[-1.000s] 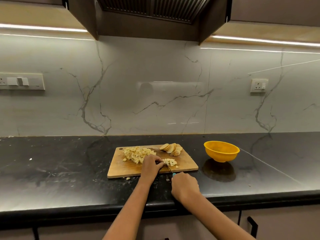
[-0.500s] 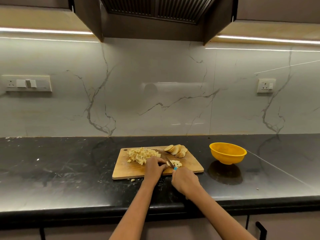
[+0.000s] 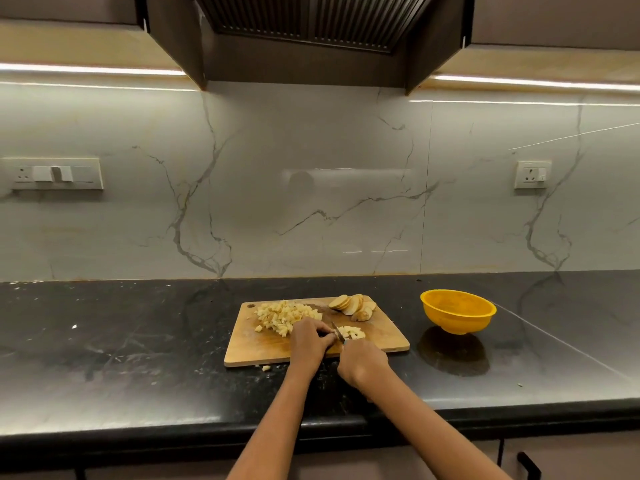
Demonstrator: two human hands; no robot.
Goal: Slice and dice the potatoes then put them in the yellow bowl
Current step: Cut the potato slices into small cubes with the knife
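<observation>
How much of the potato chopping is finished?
Partly done. A big pile of diced potato already sits on the cutting board. Right now the right hand works the knife beside the left hand. A row of potato slices remains undiced, and the yellow bowl looks empty.

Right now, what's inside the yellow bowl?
The yellow bowl looks empty as far as its inside shows; the near wall hides the very bottom. The diced potato and slices lie on the cutting board.
</observation>
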